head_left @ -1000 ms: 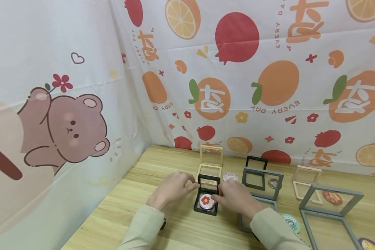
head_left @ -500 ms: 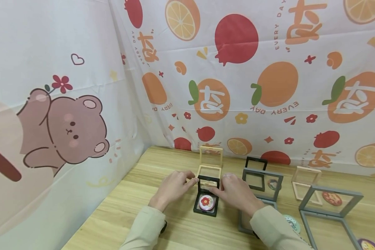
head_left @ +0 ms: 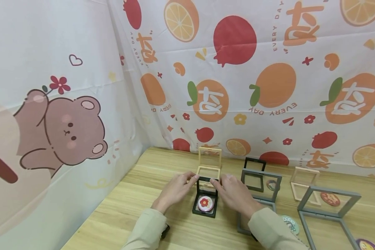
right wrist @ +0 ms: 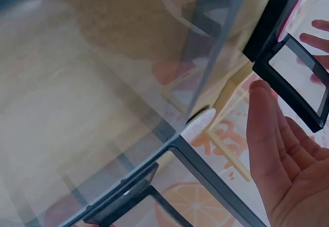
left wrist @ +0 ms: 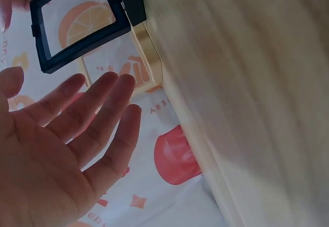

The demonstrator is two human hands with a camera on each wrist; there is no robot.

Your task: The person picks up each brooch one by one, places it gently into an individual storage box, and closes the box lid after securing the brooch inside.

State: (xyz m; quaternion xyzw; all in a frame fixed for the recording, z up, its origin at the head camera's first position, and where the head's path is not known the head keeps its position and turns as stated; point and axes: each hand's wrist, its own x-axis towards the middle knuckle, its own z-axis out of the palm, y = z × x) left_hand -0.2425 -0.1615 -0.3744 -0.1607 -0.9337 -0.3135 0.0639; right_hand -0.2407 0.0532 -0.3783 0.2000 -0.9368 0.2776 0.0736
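A small black hinged display frame (head_left: 203, 214) stands on the table with its lid raised. On its lower half lies a round white badge (head_left: 205, 203) with a red flower. My left hand (head_left: 175, 191) is at the lid's left side, its thumb by the upper left corner. In the left wrist view the fingers (left wrist: 95, 116) are spread and loosely extended below the black lid (left wrist: 49, 65). My right hand (head_left: 237, 194) is at the lid's right side, thumb by the upper right corner. The right wrist view shows its fingers extended beside the lid (right wrist: 293, 95); any thumb contact is unclear.
Behind the black frame stands an opened yellow wooden frame (head_left: 210, 149). To the right are a grey frame (head_left: 262, 172), another black frame (head_left: 255, 159), a pale wooden frame (head_left: 306, 170) and a large grey frame (head_left: 334, 191). Round badges lie among them, including a green one (head_left: 290, 225).
My right hand's thumb has moved from beside the badge up to the lid's upper right corner. My left thumb has risen slightly along the lid's left side. The badge stays on the lower half.
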